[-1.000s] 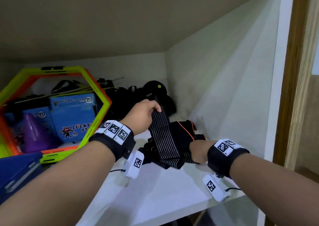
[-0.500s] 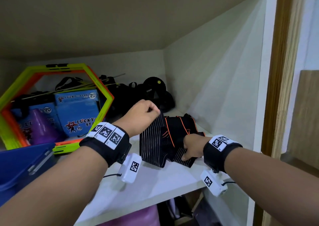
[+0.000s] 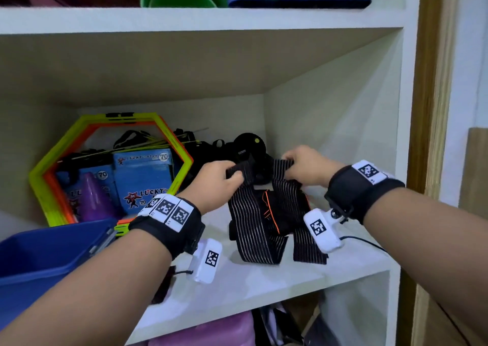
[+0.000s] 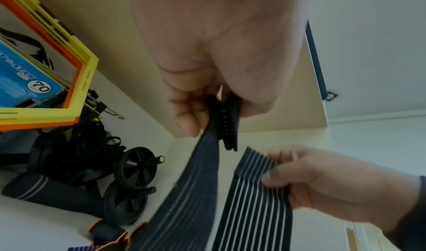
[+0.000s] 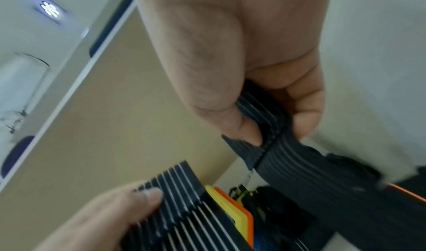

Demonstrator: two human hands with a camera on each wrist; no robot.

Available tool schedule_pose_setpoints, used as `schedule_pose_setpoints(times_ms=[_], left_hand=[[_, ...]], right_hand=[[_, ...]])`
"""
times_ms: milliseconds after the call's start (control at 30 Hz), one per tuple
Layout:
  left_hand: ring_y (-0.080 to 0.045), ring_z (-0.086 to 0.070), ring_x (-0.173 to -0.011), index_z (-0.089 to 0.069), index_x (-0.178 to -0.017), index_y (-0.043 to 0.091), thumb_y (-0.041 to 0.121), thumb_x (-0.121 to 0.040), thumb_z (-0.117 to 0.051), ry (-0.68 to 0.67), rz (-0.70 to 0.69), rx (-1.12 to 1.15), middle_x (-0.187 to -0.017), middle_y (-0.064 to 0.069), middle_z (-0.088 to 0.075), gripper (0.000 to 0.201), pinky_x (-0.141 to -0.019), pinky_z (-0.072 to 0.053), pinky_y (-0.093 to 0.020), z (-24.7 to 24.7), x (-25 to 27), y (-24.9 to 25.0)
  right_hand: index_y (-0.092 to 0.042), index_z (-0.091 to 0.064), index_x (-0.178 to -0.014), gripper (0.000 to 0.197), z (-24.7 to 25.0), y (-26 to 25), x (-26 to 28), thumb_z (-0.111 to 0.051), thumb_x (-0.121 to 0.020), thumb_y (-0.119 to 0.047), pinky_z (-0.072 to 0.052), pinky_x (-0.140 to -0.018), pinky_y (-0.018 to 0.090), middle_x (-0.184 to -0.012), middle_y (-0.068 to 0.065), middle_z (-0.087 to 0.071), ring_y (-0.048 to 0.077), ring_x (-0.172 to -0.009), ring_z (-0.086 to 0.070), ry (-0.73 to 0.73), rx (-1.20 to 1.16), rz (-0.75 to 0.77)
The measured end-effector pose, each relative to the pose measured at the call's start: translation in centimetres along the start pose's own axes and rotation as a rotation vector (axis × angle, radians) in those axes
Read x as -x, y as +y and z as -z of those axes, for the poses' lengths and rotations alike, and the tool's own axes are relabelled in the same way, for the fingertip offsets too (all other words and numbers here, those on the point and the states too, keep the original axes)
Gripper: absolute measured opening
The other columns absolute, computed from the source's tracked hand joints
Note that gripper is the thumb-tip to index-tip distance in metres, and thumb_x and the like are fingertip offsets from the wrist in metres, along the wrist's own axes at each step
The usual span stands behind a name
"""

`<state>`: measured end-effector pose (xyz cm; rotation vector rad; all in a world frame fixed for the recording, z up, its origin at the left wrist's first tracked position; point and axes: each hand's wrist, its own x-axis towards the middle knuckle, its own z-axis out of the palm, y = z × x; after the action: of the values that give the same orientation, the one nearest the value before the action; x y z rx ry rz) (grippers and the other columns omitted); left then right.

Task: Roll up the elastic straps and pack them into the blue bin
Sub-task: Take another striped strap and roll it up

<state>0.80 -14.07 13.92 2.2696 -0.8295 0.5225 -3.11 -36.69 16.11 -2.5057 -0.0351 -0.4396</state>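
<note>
A black elastic strap with thin white stripes (image 3: 249, 221) hangs in two lengths down to the white shelf (image 3: 264, 285). My left hand (image 3: 233, 174) pinches one end of the strap (image 4: 222, 116) between thumb and fingers. My right hand (image 3: 289, 167) pinches the other striped end (image 5: 265, 125), level with the left and a short gap away. Between the two hanging lengths lies a black piece with orange trim (image 3: 274, 211). The blue bin (image 3: 39, 253) stands at the lower left, beside my left forearm.
Yellow and orange hexagon rings (image 3: 182, 155) lean at the back left around blue boxes (image 3: 142, 179) and a purple cone (image 3: 92, 200). A black wheel roller (image 3: 249, 144) and dark straps lie behind my hands. The shelf's right wall (image 3: 330, 139) is close.
My right hand has left the pile on the shelf and risen to grip a strap end. My left hand has lifted too, so the strap now hangs between both hands.
</note>
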Motion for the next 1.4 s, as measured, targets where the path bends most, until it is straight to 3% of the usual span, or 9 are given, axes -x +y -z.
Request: schedule_pose_setpoints(times_ms=[167,300,500,667,767,967,1133,1300,1400], left_hand=[[-0.005,-0.062,-0.086,-0.071,-0.091,0.019,0.032,-0.097,-0.061,0.086,-0.015,0.075,-0.094,0.008,-0.066,0.018,-0.078,-0.048,-0.025,1.0,0.1,0.5],[-0.008,-0.069,-0.098,-0.07,-0.102,0.03,0.028,-0.092,-0.067,0.171,0.04,0.245,-0.102,0.013,-0.072,0.011,-0.09,-0.057,-0.039,1.3,0.6,0.8],[-0.017,-0.07,-0.092,-0.066,-0.105,0.026,0.008,-0.099,-0.05,0.203,0.118,0.38,-0.105,0.001,-0.07,0.025,-0.084,-0.059,-0.048,2.0,2.1,2.1],[-0.001,-0.061,-0.079,-0.067,-0.102,0.025,0.011,-0.1,-0.052,0.302,0.097,0.241,-0.093,0.011,-0.066,0.021,-0.066,-0.047,-0.018,2.8,4.0,1.8],[-0.003,-0.052,-0.058,-0.068,-0.107,0.022,0.014,-0.099,-0.053,0.33,0.11,0.127,-0.079,0.01,-0.063,0.019,-0.051,-0.035,-0.015,3.2,5.3,1.7],[-0.008,-0.063,-0.093,-0.072,-0.112,0.019,0.015,-0.091,-0.067,0.308,0.14,0.204,-0.099,0.009,-0.068,0.023,-0.086,-0.05,-0.024,3.3,7.2,2.0],[-0.016,-0.072,-0.091,-0.069,-0.112,0.029,0.014,-0.08,-0.068,0.245,0.161,0.401,-0.1,0.005,-0.074,0.036,-0.086,-0.06,-0.043,2.9,8.3,1.7],[-0.019,-0.072,-0.084,-0.06,-0.106,0.025,-0.004,-0.089,-0.06,0.281,0.187,0.49,-0.098,-0.002,-0.075,0.034,-0.073,-0.058,-0.032,3.7,9.2,0.4],[-0.021,-0.071,-0.088,-0.063,-0.102,0.021,-0.005,-0.096,-0.052,0.234,0.209,0.575,-0.098,-0.008,-0.074,0.029,-0.077,-0.061,-0.037,4.0,9.8,0.6]], right_hand=[[0.0,-0.066,-0.095,0.022,4.2,-3.2,0.4,-0.054,-0.079,0.008,-0.057,-0.074,0.053,-0.086,0.024,-0.068,0.031,-0.077,-0.066,0.113,-0.277,0.106],[-0.001,-0.063,-0.106,0.027,3.3,-4.4,2.0,-0.055,-0.084,0.013,-0.053,-0.068,0.041,-0.089,0.016,-0.067,0.027,-0.077,-0.066,0.027,-0.476,0.156],[0.001,-0.063,-0.098,0.015,-0.7,-5.7,4.2,-0.066,-0.086,0.009,-0.052,-0.052,0.022,-0.079,0.013,-0.07,0.014,-0.06,-0.068,0.06,-0.585,0.194],[-0.009,-0.061,-0.082,0.009,-2.8,-5.7,4.4,-0.07,-0.083,-0.008,-0.059,-0.051,0.041,-0.073,0.013,-0.068,0.029,-0.062,-0.069,0.266,-0.473,0.134],[-0.009,-0.059,-0.075,0.008,-2.9,-6.3,5.1,-0.067,-0.075,-0.014,-0.058,-0.053,0.046,-0.056,-0.001,-0.053,0.024,-0.055,-0.058,0.423,-0.319,0.158],[-0.011,-0.063,-0.076,0.006,-4.7,-7.4,6.9,-0.069,-0.074,-0.012,-0.052,-0.052,0.038,-0.054,-0.005,-0.048,0.015,-0.052,-0.047,0.411,-0.333,0.17],[-0.021,-0.064,-0.079,0.013,-6.9,-6.9,8.0,-0.076,-0.073,-0.023,-0.06,-0.054,0.05,-0.068,0.005,-0.06,0.022,-0.061,-0.061,0.322,-0.512,0.201],[-0.005,-0.067,-0.085,0.014,-6.8,-6.6,9.7,-0.074,-0.085,-0.017,-0.057,-0.07,0.061,-0.085,0.026,-0.068,0.048,-0.078,-0.067,0.288,-0.648,0.195],[-0.003,-0.068,-0.09,0.011,-7.1,-6.6,10.3,-0.076,-0.085,-0.01,-0.061,-0.068,0.052,-0.077,0.022,-0.068,0.036,-0.069,-0.071,0.25,-0.701,0.175]])
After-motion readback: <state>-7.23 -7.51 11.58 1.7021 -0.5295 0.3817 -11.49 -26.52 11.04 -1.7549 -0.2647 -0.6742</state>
